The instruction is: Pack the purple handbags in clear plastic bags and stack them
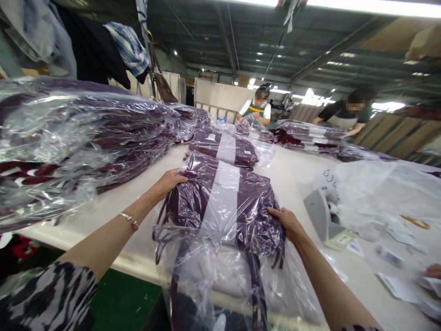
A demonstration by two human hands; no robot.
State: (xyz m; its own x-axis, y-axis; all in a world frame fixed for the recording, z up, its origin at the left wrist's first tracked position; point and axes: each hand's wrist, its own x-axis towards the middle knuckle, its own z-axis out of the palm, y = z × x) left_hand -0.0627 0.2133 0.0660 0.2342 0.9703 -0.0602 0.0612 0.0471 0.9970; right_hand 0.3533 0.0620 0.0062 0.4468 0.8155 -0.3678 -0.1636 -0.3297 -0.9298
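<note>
A dark purple garment in clear plastic (253, 191) is grasped at opposite edges by the left hand (169, 180) and right hand (288, 221), its long axis pointed bodyward between them.

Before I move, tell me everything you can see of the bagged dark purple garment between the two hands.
The folded dark purple garment lies flat in a glossy, wrinkled clear plastic bag on the white table. A broad white strip runs down its middle. Long, narrow dark straps trail toward the wearer, and loose plastic spills past the near table edge. The left hand and right hand hold its sides. Glare hides the fabric's weave.
</note>
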